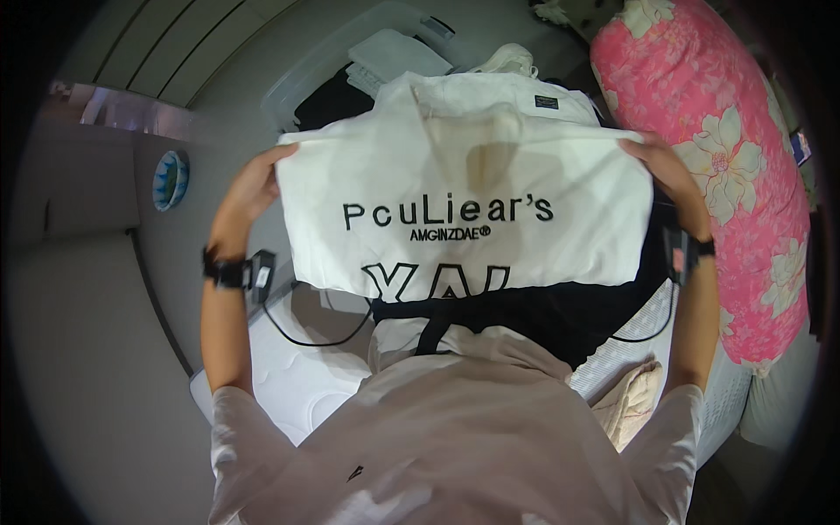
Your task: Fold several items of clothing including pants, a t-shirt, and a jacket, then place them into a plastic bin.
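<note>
A white shirt (577, 223) with black lettering across its front is stretched out before me, its lower part hanging or folded under. My left hand (256, 179) pinches its upper left corner, and my right hand (669, 168) grips the upper right corner. Parts of the fingers are hidden behind the cloth. Just beyond it lies another white garment (490, 92) with a small dark label patch. Black cloth (534, 315) shows below the shirt's lower edge, close to my body.
A clear plastic bin (284, 101) with folded white and black cloths stands at the back. To the right rests a large pink floral bolster (647, 79). A white mattress (297, 376) lies beneath, with a beige cloth (630, 402) on it. A blue round container (171, 181) sits at far left.
</note>
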A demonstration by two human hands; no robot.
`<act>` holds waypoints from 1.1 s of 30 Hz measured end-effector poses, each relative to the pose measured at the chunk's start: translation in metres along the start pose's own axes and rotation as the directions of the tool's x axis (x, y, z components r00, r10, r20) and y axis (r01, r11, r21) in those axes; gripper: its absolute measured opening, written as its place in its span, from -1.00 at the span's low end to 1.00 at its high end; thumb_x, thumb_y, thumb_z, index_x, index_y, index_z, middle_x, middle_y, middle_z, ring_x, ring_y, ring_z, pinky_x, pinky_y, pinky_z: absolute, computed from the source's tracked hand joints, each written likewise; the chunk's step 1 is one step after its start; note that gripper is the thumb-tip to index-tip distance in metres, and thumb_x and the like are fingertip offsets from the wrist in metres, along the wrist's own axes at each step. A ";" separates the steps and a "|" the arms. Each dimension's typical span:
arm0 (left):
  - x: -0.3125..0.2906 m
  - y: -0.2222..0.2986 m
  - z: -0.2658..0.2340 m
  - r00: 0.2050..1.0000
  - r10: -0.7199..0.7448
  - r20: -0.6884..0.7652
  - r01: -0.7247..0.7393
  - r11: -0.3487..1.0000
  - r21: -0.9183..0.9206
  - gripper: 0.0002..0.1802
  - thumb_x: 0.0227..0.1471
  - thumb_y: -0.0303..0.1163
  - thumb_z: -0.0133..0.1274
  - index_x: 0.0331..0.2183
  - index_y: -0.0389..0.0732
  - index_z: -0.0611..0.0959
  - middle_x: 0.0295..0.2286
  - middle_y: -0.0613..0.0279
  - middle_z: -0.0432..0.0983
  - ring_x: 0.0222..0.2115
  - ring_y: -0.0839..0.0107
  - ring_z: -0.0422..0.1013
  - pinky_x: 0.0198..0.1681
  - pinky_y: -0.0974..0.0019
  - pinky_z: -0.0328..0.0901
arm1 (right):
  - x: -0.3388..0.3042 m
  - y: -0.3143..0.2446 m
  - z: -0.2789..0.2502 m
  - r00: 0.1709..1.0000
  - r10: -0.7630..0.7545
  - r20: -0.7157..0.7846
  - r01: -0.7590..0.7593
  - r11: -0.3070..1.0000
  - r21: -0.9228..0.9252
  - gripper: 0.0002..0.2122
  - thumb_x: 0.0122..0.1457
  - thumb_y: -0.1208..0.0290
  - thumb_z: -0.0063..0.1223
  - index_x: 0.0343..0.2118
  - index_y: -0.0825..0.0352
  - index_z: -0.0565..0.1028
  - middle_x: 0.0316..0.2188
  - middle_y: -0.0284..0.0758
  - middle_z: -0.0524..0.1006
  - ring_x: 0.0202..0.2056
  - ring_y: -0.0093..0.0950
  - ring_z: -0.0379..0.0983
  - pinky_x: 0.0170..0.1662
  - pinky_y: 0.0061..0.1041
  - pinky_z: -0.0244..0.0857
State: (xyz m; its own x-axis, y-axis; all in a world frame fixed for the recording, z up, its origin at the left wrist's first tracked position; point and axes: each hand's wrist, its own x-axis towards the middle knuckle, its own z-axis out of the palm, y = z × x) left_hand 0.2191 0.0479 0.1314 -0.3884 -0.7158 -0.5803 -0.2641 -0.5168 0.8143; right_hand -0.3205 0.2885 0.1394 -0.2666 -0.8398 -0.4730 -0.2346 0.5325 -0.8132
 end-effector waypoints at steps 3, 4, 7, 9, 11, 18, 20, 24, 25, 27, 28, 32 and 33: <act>0.075 -0.056 0.013 0.985 -0.170 0.036 0.173 0.972 -0.160 -0.58 0.10 -0.21 0.02 -0.11 -0.33 0.52 -0.22 0.07 0.55 -0.23 0.33 0.48 -0.08 0.30 0.35 | 0.058 0.049 0.007 0.997 0.072 0.014 -0.064 0.942 -0.331 -0.70 0.14 0.24 0.09 -0.26 0.43 0.56 -0.45 -0.39 0.56 -0.44 -0.58 0.44 -0.24 -0.56 0.31; 0.086 -0.061 0.023 0.973 -0.226 0.039 0.229 0.957 -0.176 -0.55 0.11 -0.20 0.02 -0.09 -0.35 0.50 -0.21 0.06 0.55 -0.22 0.33 0.48 -0.07 0.29 0.37 | 0.067 0.053 0.012 0.998 0.067 -0.013 -0.067 0.907 -0.416 -0.69 0.13 0.22 0.09 -0.28 0.42 0.56 -0.49 -0.41 0.54 -0.47 -0.59 0.42 -0.25 -0.56 0.31; 0.097 -0.073 0.031 0.972 -0.232 -0.033 0.222 0.955 -0.195 -0.57 0.14 -0.22 0.00 -0.07 -0.34 0.49 -0.20 0.03 0.54 -0.19 0.34 0.48 -0.03 0.30 0.34 | 0.074 0.057 0.020 0.997 -0.066 -0.033 0.047 0.907 -0.418 -0.71 0.12 0.24 0.08 -0.28 0.43 0.54 -0.48 -0.35 0.53 -0.45 -0.54 0.39 -0.28 -0.51 0.29; 0.093 -0.076 0.030 0.988 -0.152 -0.013 0.148 0.977 -0.155 -0.59 0.16 -0.22 -0.02 -0.08 -0.33 0.50 -0.21 0.07 0.54 -0.21 0.37 0.48 -0.05 0.32 0.34 | 0.073 0.051 0.029 0.975 -0.215 -0.061 0.176 0.907 -0.383 -0.71 0.10 0.24 0.09 -0.31 0.42 0.53 -0.47 -0.29 0.52 -0.43 -0.48 0.39 -0.30 -0.47 0.28; 0.090 -0.076 0.030 0.998 -0.067 0.013 0.068 0.990 -0.120 -0.61 0.18 -0.22 -0.03 -0.08 -0.32 0.51 -0.22 0.11 0.54 -0.23 0.40 0.47 -0.08 0.34 0.34 | 0.076 0.044 0.028 0.967 -0.254 0.032 0.236 0.834 -0.500 -0.73 0.11 0.28 0.09 -0.28 0.42 0.51 -0.46 -0.26 0.51 -0.43 -0.46 0.35 -0.30 -0.47 0.27; 0.042 -0.019 0.049 0.873 0.395 -0.286 -0.354 0.917 0.185 -0.61 0.23 -0.13 -0.06 -0.18 -0.29 0.57 -0.38 0.34 0.53 -0.38 0.66 0.34 -0.24 0.52 0.27 | 0.059 0.037 0.017 0.803 -0.449 -0.392 0.403 0.894 -0.197 -0.78 0.21 0.34 0.02 -0.18 0.37 0.48 -0.43 -0.29 0.51 -0.40 -0.57 0.35 -0.30 -0.53 0.26; 0.047 -0.021 0.042 0.855 0.410 -0.318 -0.322 0.900 0.295 -0.62 0.23 -0.13 -0.06 -0.19 -0.29 0.57 -0.40 0.35 0.53 -0.41 0.68 0.34 -0.28 0.53 0.27 | 0.051 0.020 0.023 0.798 -0.464 -0.385 0.400 0.885 -0.237 -0.77 0.21 0.32 0.02 -0.18 0.37 0.49 -0.43 -0.28 0.51 -0.42 -0.56 0.36 -0.32 -0.56 0.26; 0.085 -0.073 0.029 0.935 0.287 -0.208 -0.260 0.954 0.147 -0.67 0.22 -0.18 -0.03 -0.22 -0.27 0.57 -0.45 0.39 0.52 -0.50 0.70 0.33 -0.42 0.54 0.25 | 0.064 0.063 0.035 0.848 -0.392 -0.357 0.171 0.839 -0.517 -0.72 0.18 0.26 0.06 -0.18 0.38 0.49 -0.47 -0.27 0.49 -0.46 -0.51 0.38 -0.35 -0.51 0.29; 0.083 -0.077 0.049 0.939 0.181 -0.292 -0.196 0.980 -0.023 -0.64 0.21 -0.14 -0.04 -0.17 -0.25 0.55 -0.41 0.38 0.52 -0.48 0.64 0.37 -0.38 0.53 0.27 | 0.068 0.083 0.034 0.841 -0.431 -0.327 0.227 0.830 -0.509 -0.70 0.16 0.25 0.08 -0.18 0.38 0.48 -0.49 -0.26 0.48 -0.47 -0.49 0.38 -0.35 -0.50 0.30; 0.089 -0.101 0.017 0.990 0.007 -0.139 -0.012 0.999 -0.035 -0.56 0.20 -0.12 -0.05 -0.06 -0.28 0.47 -0.24 0.27 0.50 -0.29 0.53 0.39 -0.16 0.46 0.26 | 0.070 0.091 0.038 0.824 -0.440 -0.358 0.245 0.845 -0.474 -0.69 0.16 0.23 0.08 -0.17 0.39 0.47 -0.50 -0.23 0.48 -0.47 -0.47 0.39 -0.35 -0.47 0.30; 0.089 -0.113 0.006 0.983 -0.180 0.021 0.181 0.983 -0.021 -0.45 0.20 -0.11 -0.07 0.06 -0.31 0.39 -0.07 0.16 0.48 -0.09 0.42 0.42 0.05 0.38 0.24 | 0.068 0.096 0.040 0.810 -0.439 -0.389 0.255 0.861 -0.441 -0.67 0.16 0.22 0.09 -0.16 0.39 0.46 -0.50 -0.20 0.48 -0.47 -0.44 0.40 -0.35 -0.45 0.31; 0.039 -0.112 0.034 0.918 -0.392 0.054 0.394 0.919 -0.029 -0.41 0.20 -0.13 -0.08 0.13 -0.32 0.34 0.01 0.14 0.43 -0.04 0.39 0.41 0.06 0.36 0.25 | 0.028 0.076 0.037 0.863 -0.260 -0.433 0.009 0.865 -0.502 -0.61 0.16 0.12 0.08 -0.20 0.42 0.45 -0.44 -0.11 0.52 -0.43 -0.31 0.45 -0.31 -0.37 0.32; 0.027 -0.118 0.032 0.916 -0.397 0.053 0.398 0.917 -0.029 -0.41 0.20 -0.13 -0.08 0.13 -0.32 0.34 0.01 0.14 0.43 -0.04 0.39 0.41 0.06 0.36 0.25 | 0.016 0.069 0.037 0.908 -0.206 -0.364 -0.008 0.861 -0.509 -0.57 0.17 0.06 0.05 -0.23 0.45 0.44 -0.47 -0.03 0.52 -0.40 -0.20 0.49 -0.31 -0.31 0.32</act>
State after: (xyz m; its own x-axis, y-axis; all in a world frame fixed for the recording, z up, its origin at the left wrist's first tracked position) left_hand 0.2111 0.1047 0.0199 -0.2975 -0.4263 -0.8543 -0.3715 -0.7726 0.5149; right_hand -0.3069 0.3079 0.0629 -0.5336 -0.8343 -0.1385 -0.6758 0.5191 -0.5232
